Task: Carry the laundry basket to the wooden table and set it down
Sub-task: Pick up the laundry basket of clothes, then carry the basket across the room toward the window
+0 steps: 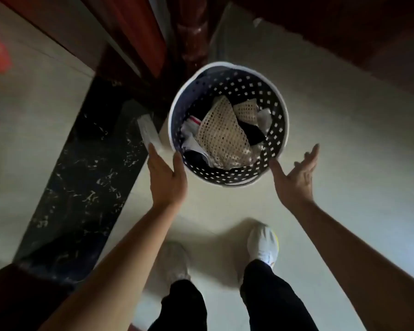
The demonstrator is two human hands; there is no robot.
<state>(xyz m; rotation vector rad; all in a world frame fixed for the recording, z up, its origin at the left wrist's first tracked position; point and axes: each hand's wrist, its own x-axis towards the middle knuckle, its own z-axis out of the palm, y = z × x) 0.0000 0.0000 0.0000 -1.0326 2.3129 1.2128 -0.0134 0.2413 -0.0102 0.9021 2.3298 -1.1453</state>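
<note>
A round laundry basket (276, 111) with a white rim and dark perforated walls stands on the pale floor, seen from above. Inside lie a beige mesh cloth (221, 137) and other white and dark clothes. My left hand (166, 177) is open beside the basket's near-left rim, thumb close to or touching the rim. My right hand (296, 175) is open, palm turned inward, just off the near-right rim and holding nothing.
A dark red wooden post (189, 37) and dark wooden furniture (344, 22) rise behind the basket. A black marble floor strip (81, 187) runs along the left. A white object (148, 130) lies left of the basket. My two feet in white shoes (263, 244) stand below.
</note>
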